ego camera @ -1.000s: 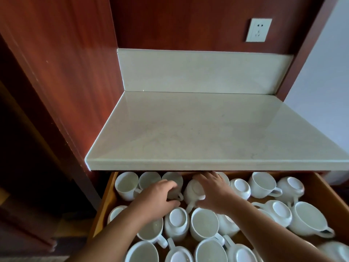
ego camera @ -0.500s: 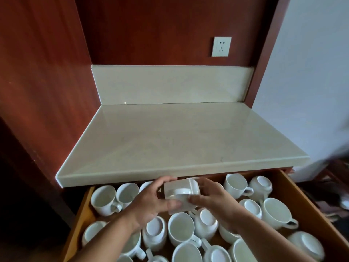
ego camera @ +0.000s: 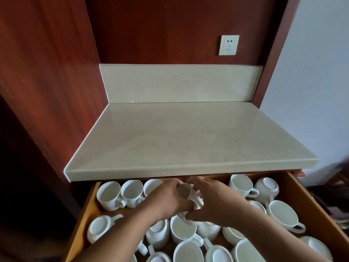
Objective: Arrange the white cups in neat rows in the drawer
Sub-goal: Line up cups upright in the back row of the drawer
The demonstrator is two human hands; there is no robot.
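Both hands hold one cup [ego camera: 188,194] between them. It is up over the middle of the drawer [ego camera: 86,214], close under the front edge of the counter [ego camera: 188,140]. The left hand [ego camera: 166,200] wraps its fingers round the cup's left side. The right hand [ego camera: 213,204] curls round its right side. The cup is blurry, but it looks tipped, not standing straight.

At the back left, three cups make a row [ego camera: 132,192]. They stand mouth up and touch side by side. I think the held cup goes next in that row, just right of the third one. The hands hide that spot.

To do it well, turn the cup mouth up first, like the row. Then bring it down slowly, so it does not bang its neighbour or the counter edge above. Point its handle the same way as the others, toward the front and right. Let go only when its bottom sits flat on the wood.

Many other cups [ego camera: 182,230] lie mixed up, some mouth up and some upside down. I think lots of tidying is left.
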